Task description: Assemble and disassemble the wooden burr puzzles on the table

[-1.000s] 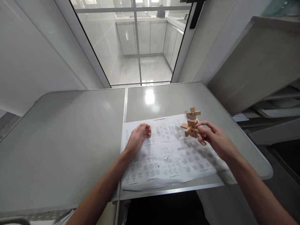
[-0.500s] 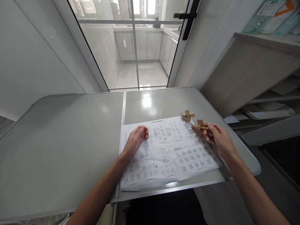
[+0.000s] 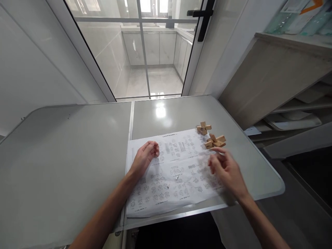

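**Right hand (image 3: 228, 174) held open beside a wooden block cluster (image 3: 216, 141)**

The right hand, blurred, is held with fingers loosely bent just short of the cluster, which is set at the printed sheet's (image 3: 166, 167) far right corner. The left hand (image 3: 144, 155) is rested, curled, on the sheet; whether anything is held inside cannot be told. A second cluster (image 3: 203, 128) is placed just beyond. All are borne by a grey table (image 3: 77, 162).

Left hand (image 3: 145, 155) loosely curled, right hand (image 3: 228, 171) blurred, its fingers (image 3: 220, 150) half bent, forearms (image 3: 102, 212) slanting inward
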Motion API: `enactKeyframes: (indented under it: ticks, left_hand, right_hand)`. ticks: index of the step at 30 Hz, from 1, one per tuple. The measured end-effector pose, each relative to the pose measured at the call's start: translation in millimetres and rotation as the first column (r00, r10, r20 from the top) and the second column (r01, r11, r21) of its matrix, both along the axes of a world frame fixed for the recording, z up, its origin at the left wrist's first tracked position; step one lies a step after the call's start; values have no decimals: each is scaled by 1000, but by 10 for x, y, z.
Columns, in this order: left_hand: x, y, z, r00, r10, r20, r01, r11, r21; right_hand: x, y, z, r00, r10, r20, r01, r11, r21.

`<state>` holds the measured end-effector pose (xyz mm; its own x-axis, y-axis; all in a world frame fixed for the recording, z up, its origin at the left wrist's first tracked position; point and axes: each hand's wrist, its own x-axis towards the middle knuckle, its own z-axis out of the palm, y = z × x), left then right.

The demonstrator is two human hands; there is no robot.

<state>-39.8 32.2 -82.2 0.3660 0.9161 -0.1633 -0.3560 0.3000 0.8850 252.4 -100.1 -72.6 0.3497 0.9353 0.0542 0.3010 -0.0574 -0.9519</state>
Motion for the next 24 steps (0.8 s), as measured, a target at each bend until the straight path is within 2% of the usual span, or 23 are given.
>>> enactKeyframes:
  ticks: [3,7,12,16,24]
  left_hand:
    - [2,7,-12,1000,-2,-10,2,1000,0]
    - [7,14,-13,1000,-3,-18,2,1000,-6]
    - [0,5,2,1000,-5,-25,4,1000,-10]
    - [-11,-6,6,999,-3,-34,3,1000,-14]
    - [-6,-11,16,999,0,-46,-1,1000,-20]
  right_hand:
    - [-271,54,-45,973,232,-7,-232,971,-57]
    - [-445,312,-98,953,296,-70,-300,952,-59]
    - [-415,695,-131,952,226,-206,-239,970,-43]
    - [-294,918,-198,933,95,-347,-120,991,-53]
    - [-7,1048,-281,852,-78,-518,39,996,-85]
